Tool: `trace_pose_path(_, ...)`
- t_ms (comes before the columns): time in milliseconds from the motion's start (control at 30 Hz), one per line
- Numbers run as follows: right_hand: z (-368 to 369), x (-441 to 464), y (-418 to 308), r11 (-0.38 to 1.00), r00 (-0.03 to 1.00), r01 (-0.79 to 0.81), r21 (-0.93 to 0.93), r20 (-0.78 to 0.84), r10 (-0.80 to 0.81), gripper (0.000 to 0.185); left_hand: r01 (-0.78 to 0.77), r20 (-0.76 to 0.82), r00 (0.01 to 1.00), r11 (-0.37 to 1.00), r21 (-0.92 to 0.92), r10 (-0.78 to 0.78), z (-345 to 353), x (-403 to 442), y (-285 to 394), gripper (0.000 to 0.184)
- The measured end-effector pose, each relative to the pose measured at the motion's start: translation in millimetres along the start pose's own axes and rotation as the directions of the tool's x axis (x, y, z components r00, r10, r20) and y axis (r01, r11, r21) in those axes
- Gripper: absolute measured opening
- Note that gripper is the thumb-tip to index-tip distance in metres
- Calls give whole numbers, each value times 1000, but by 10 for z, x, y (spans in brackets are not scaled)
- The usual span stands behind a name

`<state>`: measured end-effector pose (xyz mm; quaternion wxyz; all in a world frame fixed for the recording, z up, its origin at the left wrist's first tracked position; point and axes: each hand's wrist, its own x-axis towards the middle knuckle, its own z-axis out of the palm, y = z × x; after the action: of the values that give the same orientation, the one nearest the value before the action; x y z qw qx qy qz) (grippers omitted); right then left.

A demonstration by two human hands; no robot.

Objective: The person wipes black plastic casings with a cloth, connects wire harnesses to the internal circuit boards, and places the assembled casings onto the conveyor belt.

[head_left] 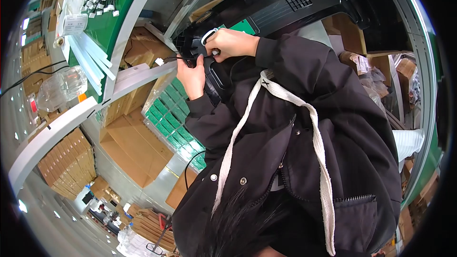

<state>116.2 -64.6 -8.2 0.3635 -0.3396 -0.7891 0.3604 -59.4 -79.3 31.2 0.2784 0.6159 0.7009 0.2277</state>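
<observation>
My left hand (191, 78) is closed, its thumb and fingers pinching a thin black cable (173, 58). From that hand the cable runs out to the left and ends in a small white connector (159, 61). Close beside it, my right hand (235, 44) has curled fingers around a short dark piece that looks like part of the same cable. A white loop or band (208, 36) shows at the right hand's fingers. Both hands are over a large black plastic housing (295, 4), where a green board (243, 26) is partly visible. The fingers hide the cable's other end.
A green bench (126, 4) at upper left carries a bundle of black cables with white connectors (102, 2) and pale strips (90, 62). A plastic bottle (62, 88) is near the grey frame (57, 131). Below are an open carton (135, 147) and packed green parts (169, 114).
</observation>
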Motion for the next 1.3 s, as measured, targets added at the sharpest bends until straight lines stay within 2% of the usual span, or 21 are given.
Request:
trace_pose_path(200, 1, 17, -1, 996, 996, -79, 33, 46, 78, 14, -12, -19, 1000, 1000, 23, 12, 55, 42, -141, 58)
trace_pose_path(333, -37, 52, -42, 999, 997, -20, -48, 80, 24, 16, 18, 27, 999, 999, -50, -17, 70, 52, -157, 57)
trace_pose_path(433, -40, 66, -78, 990, 995, 36, -139, 102, -22, 18, -23, 56, 998, 991, -129, 31, 115, 91, -254, 56)
trace_pose_path(533, -35, 43, -77, 968, 992, 94, -231, 99, -72, 17, -37, 32, 999, 999, 17, 36, 91, 63, -170, 53)
trace_pose_path(600, -26, 39, -76, 955, 991, 125, -270, 74, -109, 17, -15, 42, 999, 1000, 0, 15, 46, 31, -47, 52)
trace_pose_path(700, -8, 32, -55, 948, 985, 168, -270, 22, -168, 18, -7, 44, 999, 1000, -3, 7, 20, 26, -22, 52)
trace_pose_path(1033, -24, 27, -28, 965, 988, 149, -213, 0, -153, 18, -53, 30, 998, 999, -7, 53, 13, 25, -18, 53)
trace_pose_path(1133, -18, 41, -21, 957, 989, 148, -249, 14, -149, 18, -26, 52, 998, 991, -134, 33, 3, 8, -12, 44)
trace_pose_path(1300, -24, 57, -64, 938, 988, 153, -311, 56, -143, 18, 9, 88, 996, 999, -32, -6, -28, 1, -11, 52)
